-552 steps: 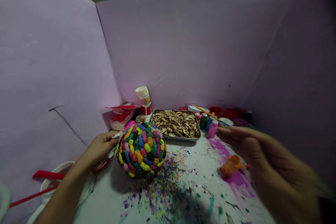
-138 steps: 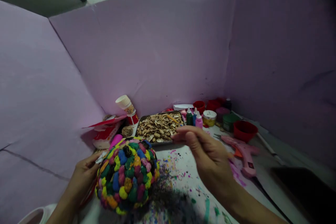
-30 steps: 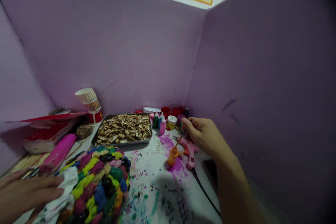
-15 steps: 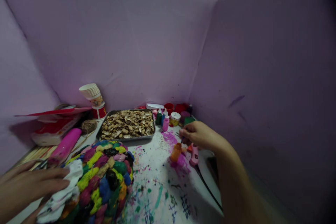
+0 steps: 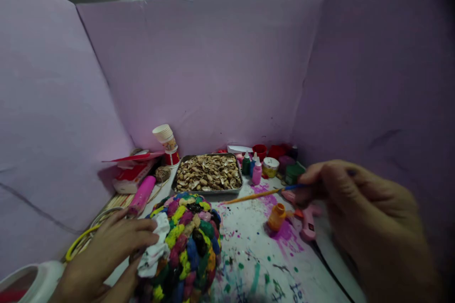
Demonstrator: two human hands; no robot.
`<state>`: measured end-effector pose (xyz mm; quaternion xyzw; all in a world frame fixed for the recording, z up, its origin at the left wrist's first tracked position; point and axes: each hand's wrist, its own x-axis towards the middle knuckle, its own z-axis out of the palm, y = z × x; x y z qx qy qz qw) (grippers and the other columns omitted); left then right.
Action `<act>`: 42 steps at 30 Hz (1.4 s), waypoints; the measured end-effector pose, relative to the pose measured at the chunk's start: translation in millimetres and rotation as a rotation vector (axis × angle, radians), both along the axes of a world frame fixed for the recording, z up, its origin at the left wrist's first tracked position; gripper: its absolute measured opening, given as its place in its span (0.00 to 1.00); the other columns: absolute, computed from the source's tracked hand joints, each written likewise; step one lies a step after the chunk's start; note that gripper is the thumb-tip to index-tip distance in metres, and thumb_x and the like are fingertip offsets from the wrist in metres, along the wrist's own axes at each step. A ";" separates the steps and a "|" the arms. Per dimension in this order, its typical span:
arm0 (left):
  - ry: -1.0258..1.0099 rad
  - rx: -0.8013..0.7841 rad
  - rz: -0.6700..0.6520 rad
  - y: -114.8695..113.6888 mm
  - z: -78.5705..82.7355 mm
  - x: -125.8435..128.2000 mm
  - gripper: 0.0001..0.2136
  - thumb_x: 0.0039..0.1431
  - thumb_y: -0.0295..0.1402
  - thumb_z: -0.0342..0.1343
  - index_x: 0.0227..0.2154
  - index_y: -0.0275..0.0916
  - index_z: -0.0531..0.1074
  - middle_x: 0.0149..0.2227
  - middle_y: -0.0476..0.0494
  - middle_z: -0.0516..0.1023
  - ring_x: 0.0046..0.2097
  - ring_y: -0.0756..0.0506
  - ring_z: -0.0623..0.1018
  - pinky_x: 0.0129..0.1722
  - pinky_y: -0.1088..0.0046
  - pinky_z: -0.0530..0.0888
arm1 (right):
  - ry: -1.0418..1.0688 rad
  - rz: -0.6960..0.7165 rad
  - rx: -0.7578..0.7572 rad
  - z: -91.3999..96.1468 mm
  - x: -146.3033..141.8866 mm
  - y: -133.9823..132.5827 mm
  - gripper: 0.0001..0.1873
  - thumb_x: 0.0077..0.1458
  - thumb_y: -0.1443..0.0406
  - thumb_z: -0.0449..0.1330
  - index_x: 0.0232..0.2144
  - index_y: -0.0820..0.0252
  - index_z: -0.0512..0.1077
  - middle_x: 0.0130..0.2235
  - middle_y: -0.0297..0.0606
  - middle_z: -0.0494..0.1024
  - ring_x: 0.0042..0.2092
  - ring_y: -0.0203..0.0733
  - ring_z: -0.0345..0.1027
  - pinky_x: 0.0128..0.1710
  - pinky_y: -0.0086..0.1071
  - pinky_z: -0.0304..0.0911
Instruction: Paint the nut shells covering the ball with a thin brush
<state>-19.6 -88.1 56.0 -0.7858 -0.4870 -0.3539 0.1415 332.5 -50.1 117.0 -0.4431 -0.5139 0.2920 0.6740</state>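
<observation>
A ball covered in painted shells of many colours [image 5: 188,241] rests on the paint-spattered table [image 5: 256,265]. My left hand [image 5: 106,255] lies against its left side, fingers closed on a crumpled white tissue [image 5: 156,248]. My right hand [image 5: 359,218] is raised at the right, blurred, pinching a thin paintbrush [image 5: 259,195] whose tip points left toward the ball. A small orange paint bottle [image 5: 276,217] stands open below the brush in a magenta smear.
A metal tray of nutshells [image 5: 207,179] sits at the back. Beside it are small paint bottles [image 5: 251,168], paint pots [image 5: 270,165], stacked paper cups [image 5: 167,144] and a pink tube [image 5: 142,194]. A pink glue gun [image 5: 307,220] lies right of the orange bottle. Purple panels wall the desk.
My right hand has lifted the brush away from the orange bottle and drawn nearer the camera. The view has swung left. My left hand keeps the tissue on the ball.
</observation>
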 end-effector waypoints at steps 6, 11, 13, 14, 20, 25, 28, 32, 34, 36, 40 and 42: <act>0.020 -0.043 0.007 -2.0 9.3 6.2 0.11 0.54 0.33 0.54 0.39 0.52 0.76 0.42 0.52 0.84 0.46 0.41 0.82 0.56 0.60 0.73 | -0.008 0.259 0.109 -15.9 -36.8 0.6 0.17 0.59 0.53 0.59 0.24 0.54 0.77 0.19 0.35 0.75 0.20 0.37 0.68 0.20 0.30 0.67; 0.047 -0.067 0.022 -2.1 16.6 16.9 0.10 0.53 0.32 0.54 0.35 0.49 0.78 0.40 0.49 0.84 0.44 0.41 0.82 0.57 0.59 0.71 | 0.183 0.373 -0.029 -24.5 -47.3 13.7 0.18 0.54 0.50 0.63 0.24 0.57 0.76 0.18 0.35 0.76 0.20 0.36 0.70 0.22 0.28 0.69; 0.054 -0.070 0.009 -0.3 18.3 18.1 0.10 0.53 0.32 0.53 0.34 0.49 0.78 0.39 0.49 0.84 0.43 0.41 0.82 0.57 0.59 0.72 | 0.264 0.422 -0.124 -28.1 -51.0 21.8 0.21 0.48 0.47 0.67 0.22 0.59 0.75 0.17 0.34 0.75 0.19 0.35 0.68 0.20 0.28 0.68; 0.060 -0.075 -0.002 1.1 19.0 18.2 0.10 0.52 0.32 0.52 0.33 0.49 0.78 0.38 0.49 0.84 0.42 0.42 0.82 0.56 0.60 0.72 | 0.308 0.436 -0.174 -30.0 -53.0 25.9 0.22 0.44 0.46 0.68 0.22 0.60 0.74 0.16 0.34 0.74 0.18 0.34 0.67 0.19 0.27 0.67; 0.100 -0.105 -0.052 10.9 20.6 13.8 0.11 0.53 0.31 0.49 0.31 0.50 0.77 0.34 0.51 0.84 0.38 0.46 0.82 0.55 0.62 0.72 | 0.468 0.417 -0.395 -41.4 -62.1 44.3 0.26 0.29 0.48 0.75 0.19 0.62 0.72 0.14 0.32 0.72 0.15 0.32 0.63 0.15 0.26 0.63; 0.151 -0.118 -0.078 14.8 18.4 6.5 0.11 0.53 0.31 0.49 0.31 0.51 0.76 0.34 0.51 0.84 0.38 0.46 0.82 0.54 0.62 0.73 | 0.506 0.377 -0.451 -42.5 -63.7 48.2 0.25 0.24 0.51 0.76 0.17 0.62 0.71 0.14 0.31 0.72 0.15 0.32 0.63 0.14 0.26 0.62; 0.149 -0.100 -0.072 14.5 16.0 4.8 0.11 0.54 0.32 0.48 0.31 0.51 0.76 0.35 0.51 0.84 0.38 0.46 0.82 0.54 0.63 0.72 | 0.518 0.374 -0.466 -41.8 -63.0 49.4 0.25 0.23 0.52 0.76 0.17 0.63 0.72 0.14 0.32 0.72 0.15 0.31 0.63 0.15 0.26 0.63; 0.138 -0.087 -0.041 14.0 13.5 4.7 0.11 0.55 0.33 0.48 0.31 0.51 0.76 0.35 0.51 0.84 0.38 0.46 0.82 0.54 0.63 0.73 | 0.516 0.358 -0.441 -42.3 -60.8 51.8 0.24 0.25 0.52 0.76 0.18 0.62 0.72 0.14 0.31 0.72 0.15 0.32 0.64 0.15 0.27 0.64; 0.148 -0.099 -0.040 14.5 13.3 4.7 0.11 0.55 0.33 0.48 0.30 0.51 0.76 0.34 0.52 0.84 0.37 0.46 0.82 0.54 0.63 0.73 | 0.511 0.345 -0.419 -42.5 -59.7 52.2 0.25 0.25 0.51 0.76 0.19 0.62 0.72 0.14 0.31 0.72 0.15 0.33 0.64 0.15 0.28 0.65; 0.150 -0.106 -0.032 14.7 14.2 5.5 0.11 0.55 0.32 0.48 0.29 0.51 0.76 0.34 0.53 0.84 0.38 0.46 0.82 0.54 0.62 0.73 | 0.509 0.336 -0.401 -42.4 -59.1 51.5 0.25 0.24 0.51 0.76 0.18 0.62 0.72 0.14 0.31 0.72 0.15 0.34 0.63 0.15 0.29 0.65; 0.102 -0.067 -0.036 10.6 18.0 14.5 0.12 0.54 0.29 0.47 0.30 0.50 0.76 0.34 0.52 0.84 0.38 0.46 0.82 0.55 0.62 0.71 | 0.489 0.353 -0.364 -42.2 -60.3 47.2 0.26 0.28 0.48 0.75 0.19 0.62 0.73 0.14 0.32 0.73 0.15 0.34 0.64 0.16 0.29 0.66; 0.053 -0.025 -0.047 6.4 19.8 22.5 0.13 0.54 0.27 0.47 0.32 0.49 0.75 0.35 0.49 0.84 0.39 0.46 0.82 0.56 0.62 0.70 | 0.472 0.372 -0.371 -42.2 -61.5 44.8 0.26 0.29 0.46 0.74 0.19 0.62 0.73 0.15 0.33 0.73 0.16 0.33 0.65 0.17 0.28 0.66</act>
